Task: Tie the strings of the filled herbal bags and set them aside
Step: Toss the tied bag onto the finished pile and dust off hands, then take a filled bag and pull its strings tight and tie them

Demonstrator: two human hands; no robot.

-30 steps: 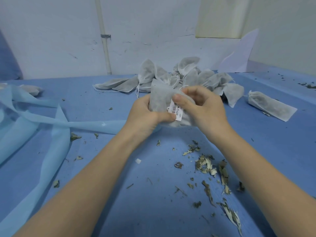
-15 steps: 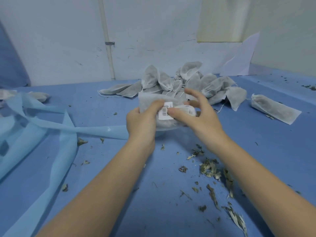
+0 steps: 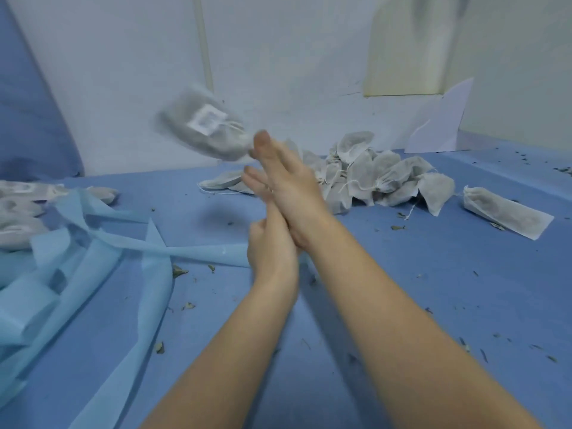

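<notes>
A filled white herbal bag [image 3: 201, 125] with a white label is in the air, blurred, over the table's far left-middle, its tied neck toward my right hand [image 3: 288, 187]. That hand reaches forward and left with its fingers stretched out; the bag's neck sits right at the fingertips, and the blur hides whether they touch. My left hand [image 3: 267, 246] is lower, partly behind the right wrist, loosely curled and holding nothing. Several more filled bags lie in a pile [image 3: 371, 174] at the back right.
One bag [image 3: 507, 212] lies alone at the right. Several labelled bags [image 3: 18, 212] lie at the far left edge. Light-blue fabric strips [image 3: 93, 261] sprawl over the left of the blue table [image 3: 433, 289]. Dried herb scraps are scattered about. A white wall stands behind.
Both hands held the labelled bag in front of me; now the bag is up in the air to the left, the right hand is flung out after it, and the left hand has dropped away.
</notes>
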